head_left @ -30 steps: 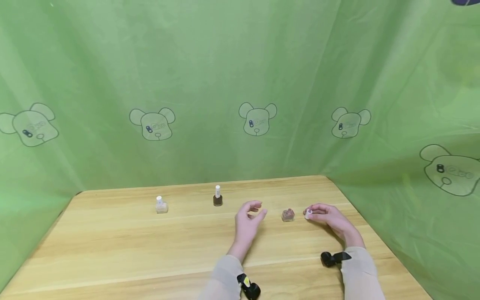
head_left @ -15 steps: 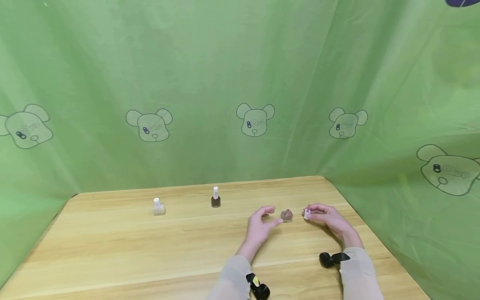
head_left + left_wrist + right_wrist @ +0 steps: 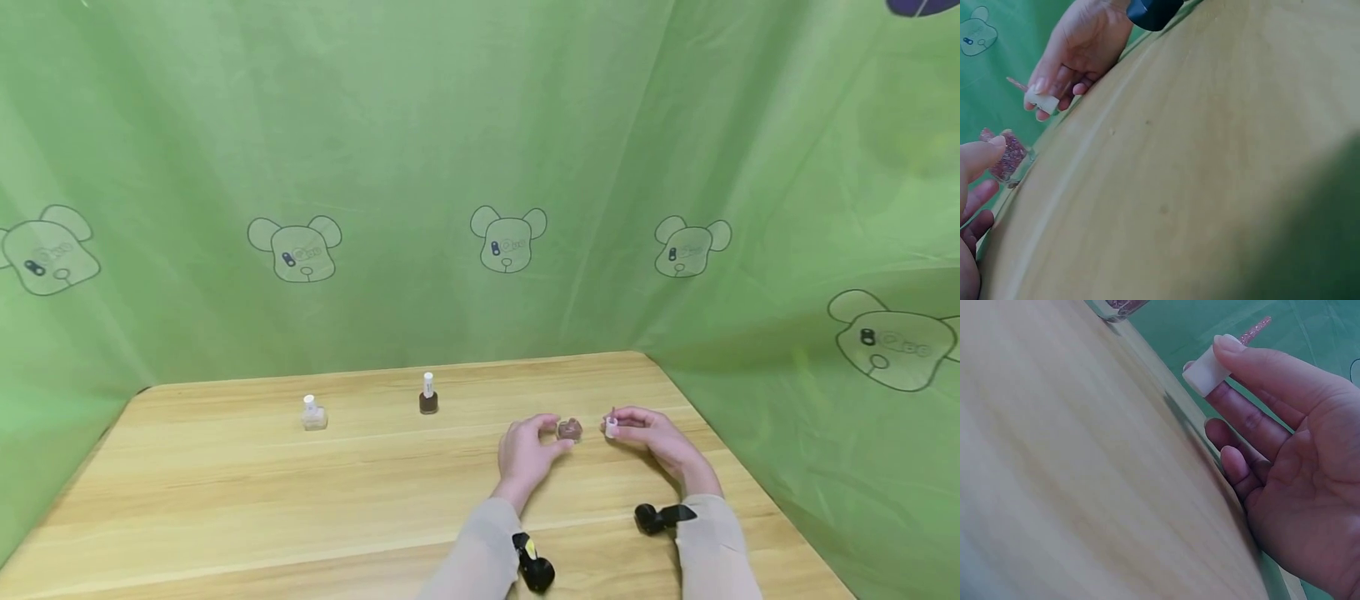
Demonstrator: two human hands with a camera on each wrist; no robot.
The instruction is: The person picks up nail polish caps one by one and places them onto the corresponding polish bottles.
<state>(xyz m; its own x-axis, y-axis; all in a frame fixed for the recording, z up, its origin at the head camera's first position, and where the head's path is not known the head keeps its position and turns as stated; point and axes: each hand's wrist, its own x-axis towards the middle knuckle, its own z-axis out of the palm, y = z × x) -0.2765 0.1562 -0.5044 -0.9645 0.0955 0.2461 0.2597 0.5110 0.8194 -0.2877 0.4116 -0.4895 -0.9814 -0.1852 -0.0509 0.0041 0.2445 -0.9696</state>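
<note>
My right hand (image 3: pixel 660 437) pinches a white nail polish cap (image 3: pixel 1207 372) between thumb and fingers. Its brush (image 3: pixel 1255 330), coated in glittery pink, points upward, away from the table. Left of it stands an uncapped nail polish bottle (image 3: pixel 570 429) of clear glass with glittery pink polish inside. My left hand (image 3: pixel 525 454) has thumb and index finger around this bottle's left side; in the left wrist view the thumb (image 3: pixel 985 153) lies against the glass. A short gap separates the bottle from the cap.
A dark nail polish bottle (image 3: pixel 428 402) with a tall white cap stands toward the back of the wooden table (image 3: pixel 300 492). Farther left is a clear one (image 3: pixel 314 417), also white-capped. Green curtains (image 3: pixel 405 167) with bear faces hang behind and beside the table.
My left hand has moved right to the pink bottle and closed its fingers about it. The cap in my right hand has turned so its brush now shows pointing up.
</note>
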